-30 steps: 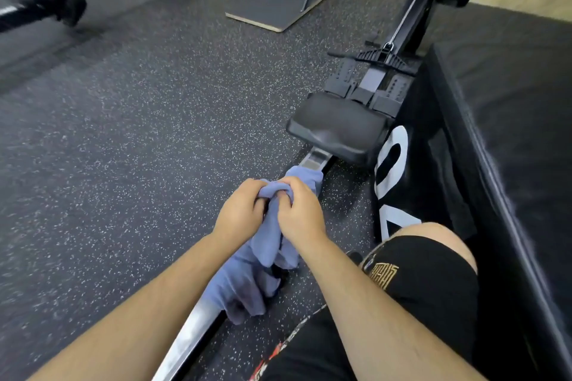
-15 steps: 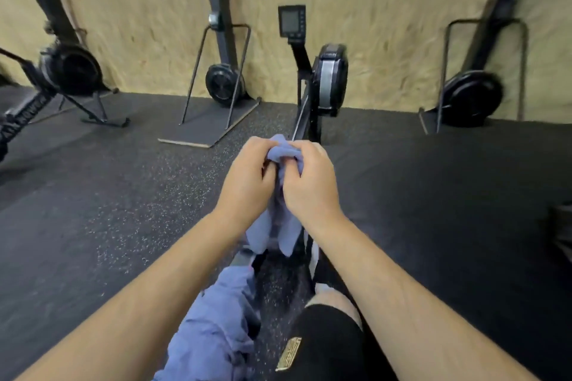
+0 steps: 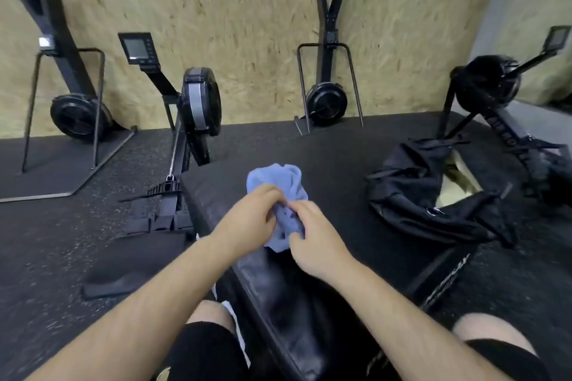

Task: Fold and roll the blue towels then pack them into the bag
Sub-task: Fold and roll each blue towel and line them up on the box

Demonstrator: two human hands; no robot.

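Note:
A crumpled blue towel (image 3: pixel 278 182) is bunched up over the black padded box (image 3: pixel 340 164) in front of me. My left hand (image 3: pixel 247 219) grips its left side with curled fingers. My right hand (image 3: pixel 315 238) pinches its lower right part. The black bag (image 3: pixel 418 210) lies open on the box to the right, about an arm's reach from the towel, with a pale lining visible in its opening. My knees in black shorts straddle the near corner of the box.
A rowing machine (image 3: pixel 192 120) with a monitor stands left of the box, its footplates close to the box edge. Ski-type machines (image 3: pixel 328 102) lean at the wooden wall. Another rower (image 3: pixel 495 93) sits behind the bag. Speckled rubber floor (image 3: pixel 62 241) lies on the left.
My view swung up and to the right, from the floor and rower rail to the padded box and bag. Both hands carried the towel onto the box; the hanging part is now bunched.

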